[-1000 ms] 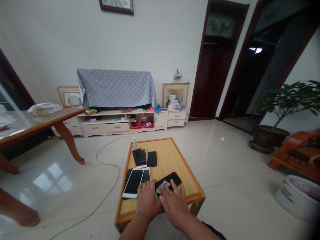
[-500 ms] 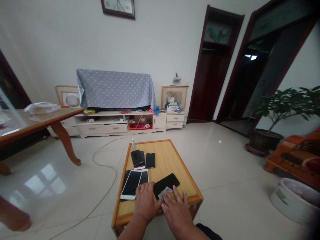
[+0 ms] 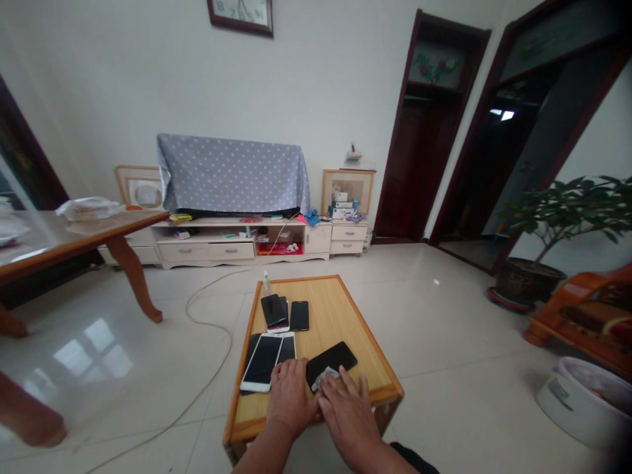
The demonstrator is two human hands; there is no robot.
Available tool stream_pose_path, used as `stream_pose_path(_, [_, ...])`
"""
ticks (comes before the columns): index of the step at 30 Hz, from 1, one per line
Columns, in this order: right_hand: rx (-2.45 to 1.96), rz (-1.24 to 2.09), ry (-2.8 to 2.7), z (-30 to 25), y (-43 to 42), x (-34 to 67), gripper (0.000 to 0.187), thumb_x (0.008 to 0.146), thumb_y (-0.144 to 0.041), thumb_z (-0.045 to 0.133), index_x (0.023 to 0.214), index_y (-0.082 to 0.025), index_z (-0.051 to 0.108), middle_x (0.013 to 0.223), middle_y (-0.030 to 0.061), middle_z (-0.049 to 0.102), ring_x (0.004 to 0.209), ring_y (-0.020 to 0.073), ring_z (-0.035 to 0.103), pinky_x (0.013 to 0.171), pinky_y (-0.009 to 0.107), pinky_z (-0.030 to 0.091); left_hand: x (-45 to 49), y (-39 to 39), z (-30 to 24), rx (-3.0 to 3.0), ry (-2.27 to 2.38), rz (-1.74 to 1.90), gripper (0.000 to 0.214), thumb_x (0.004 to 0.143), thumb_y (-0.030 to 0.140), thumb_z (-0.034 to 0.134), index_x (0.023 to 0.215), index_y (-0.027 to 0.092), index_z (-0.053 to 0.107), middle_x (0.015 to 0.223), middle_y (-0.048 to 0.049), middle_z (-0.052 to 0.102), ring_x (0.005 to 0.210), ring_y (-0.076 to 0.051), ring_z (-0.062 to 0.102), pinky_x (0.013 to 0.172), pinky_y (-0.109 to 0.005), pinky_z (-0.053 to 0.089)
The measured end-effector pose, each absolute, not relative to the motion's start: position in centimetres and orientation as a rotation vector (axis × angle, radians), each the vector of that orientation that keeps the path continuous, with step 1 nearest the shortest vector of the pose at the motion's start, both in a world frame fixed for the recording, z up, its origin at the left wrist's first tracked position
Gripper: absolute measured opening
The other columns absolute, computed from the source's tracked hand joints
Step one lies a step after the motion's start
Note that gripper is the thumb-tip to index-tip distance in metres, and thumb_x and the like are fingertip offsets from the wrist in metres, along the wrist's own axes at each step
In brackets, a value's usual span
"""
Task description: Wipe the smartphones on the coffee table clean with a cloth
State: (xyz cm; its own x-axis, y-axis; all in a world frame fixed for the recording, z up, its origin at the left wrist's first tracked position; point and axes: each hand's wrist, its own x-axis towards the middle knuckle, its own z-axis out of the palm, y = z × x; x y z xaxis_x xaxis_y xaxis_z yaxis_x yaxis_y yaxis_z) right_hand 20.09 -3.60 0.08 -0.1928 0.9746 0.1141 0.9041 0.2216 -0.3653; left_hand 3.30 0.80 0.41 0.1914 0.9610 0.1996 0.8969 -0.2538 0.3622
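Observation:
A black smartphone [image 3: 332,361] lies at a slant on the small wooden table, close to its front edge. My left hand [image 3: 291,397] grips its near left corner, the fingers curled beside it and the thumb at its lower edge. With fingers partly spread, my right hand [image 3: 349,409] presses a crumpled whitish wipe [image 3: 324,378] onto the lower part of the screen. Left of my left hand, a white-framed smartphone [image 3: 263,361] lies on other phones. Farther back are a small stack of phones [image 3: 274,311] and a single black phone [image 3: 299,316].
A small spray bottle [image 3: 266,283] stands at the far left corner of the small table [image 3: 340,299]. A cable [image 3: 231,342] runs across the floor on the left, near a larger table [image 3: 133,227]. A white bucket [image 3: 577,401] stands on the right.
My right hand and the wipe have shifted only slightly on the phone. My left hand keeps its place at the phone's corner. The whole view has moved a little.

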Motion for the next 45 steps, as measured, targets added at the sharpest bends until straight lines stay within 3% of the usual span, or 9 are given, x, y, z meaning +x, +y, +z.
stream_pose_path(8, [-2.077, 0.18, -1.932, 0.0, 0.4, 23.8, 0.045, 0.101, -0.044, 0.033, 0.136, -0.035, 0.059, 0.145, 0.0025, 0.054, 0.145, 0.0315, 0.032, 0.117, 0.066, 0.006, 3.4, 0.8, 0.3, 2.345, 1.826, 0.611, 0.062, 0.074, 0.047, 0.063, 0.13, 0.02, 0.056, 0.124, -0.0103, 0.061, 0.124, -0.03, 0.046, 0.115, -0.046, 0.018])
stream_pose_path(16, [-2.035, 0.2, -1.93, -1.1, 0.2, 24.4, 0.046, 0.1, -0.045, 0.032, 0.139, -0.038, 0.055, 0.149, 0.0, 0.051, 0.146, 0.0301, 0.031, 0.117, 0.065, 0.009, 3.8, 1.1, -0.9, 2.384, 1.94, 0.55, 0.064, 0.087, 0.057, 0.046, 0.135, 0.017, 0.056, 0.149, -0.012, 0.048, 0.149, -0.032, 0.021, 0.121, -0.052, -0.002])
stream_pose_path(24, [-1.971, 0.293, -1.901, -1.3, 0.6, 24.7, 0.044, 0.096, -0.04, 0.04, 0.137, -0.037, 0.057, 0.148, 0.0011, 0.051, 0.145, 0.031, 0.031, 0.115, 0.067, 0.008, 4.3, 1.5, -0.3, 2.317, 2.011, 0.446, 0.063, 0.076, 0.055, 0.057, 0.128, 0.019, 0.058, 0.148, -0.0119, 0.049, 0.148, -0.032, 0.023, 0.121, -0.055, -0.007])
stream_pose_path(27, [-1.916, 0.288, -1.854, -1.7, 0.8, 24.8, 0.045, 0.091, -0.033, 0.047, 0.134, -0.032, 0.06, 0.147, 0.0023, 0.053, 0.142, 0.0308, 0.036, 0.117, 0.062, 0.013, 5.0, 1.4, 0.6, 2.287, 2.04, 0.454, 0.064, 0.072, 0.048, 0.061, 0.128, 0.019, 0.055, 0.144, -0.0131, 0.052, 0.145, -0.031, 0.028, 0.12, -0.055, -0.005])
stream_pose_path(32, [-1.767, 0.302, -1.728, -1.3, 1.5, 25.5, 0.037, 0.083, -0.018, 0.049, 0.113, -0.022, 0.071, 0.124, 0.0068, 0.068, 0.121, 0.0227, 0.056, 0.106, 0.033, 0.038, 6.2, 0.5, 2.1, 2.308, 1.98, 0.494, 0.053, 0.077, 0.04, 0.059, 0.125, 0.02, 0.052, 0.128, -0.0112, 0.061, 0.128, -0.027, 0.049, 0.12, -0.05, 0.003])
stream_pose_path(35, [-1.808, 0.361, -1.586, -0.6, 2.2, 26.1, 0.023, 0.081, -0.018, 0.049, 0.087, -0.022, 0.071, 0.098, 0.0061, 0.073, 0.101, 0.0222, 0.063, 0.09, 0.029, 0.045, 6.7, 0.2, 2.5, 2.348, 1.951, 0.569, 0.041, 0.084, 0.034, 0.052, 0.123, 0.02, 0.052, 0.12, -0.0095, 0.065, 0.12, -0.026, 0.055, 0.118, -0.048, 0.012])
stream_pose_path(39, [-1.71, 0.593, -1.247, -0.2, 3.1, 27.1, 0.012, 0.077, -0.024, 0.053, 0.071, -0.022, 0.063, 0.079, 0.0032, 0.07, 0.083, 0.0207, 0.064, 0.078, 0.028, 0.047, 7.1, 0.3, 2.7, 2.382, 1.907, 0.611, 0.026, 0.092, 0.026, 0.042, 0.113, 0.021, 0.056, 0.106, -0.0068, 0.068, 0.104, -0.022, 0.061, 0.104, -0.04, 0.03])
stream_pose_path(42, [-1.586, 0.71, -0.961, -0.5, 3.4, 28.1, 0.015, 0.077, -0.032, 0.051, 0.074, -0.021, 0.061, 0.072, 0.0021, 0.068, 0.073, 0.0193, 0.065, 0.069, 0.027, 0.049, 7.0, 0.6, 2.9, 2.398, 1.895, 0.563, 0.023, 0.094, 0.026, 0.038, 0.104, 0.022, 0.058, 0.097, -0.0065, 0.067, 0.096, -0.022, 0.061, 0.092, -0.036, 0.035])
stream_pose_path(45, [-1.562, 0.733, -0.813, -1.1, 3.2, 29.3, 0.028, 0.079, -0.04, 0.047, 0.09, -0.018, 0.062, 0.079, 0.0041, 0.071, 0.069, 0.0178, 0.067, 0.061, 0.026, 0.05, 6.7, 0.5, 3.0, 2.434, 1.867, 0.472, 0.022, 0.093, 0.024, 0.039, 0.104, 0.023, 0.059, 0.098, -0.0063, 0.066, 0.097, -0.022, 0.059, 0.088, -0.034, 0.035])
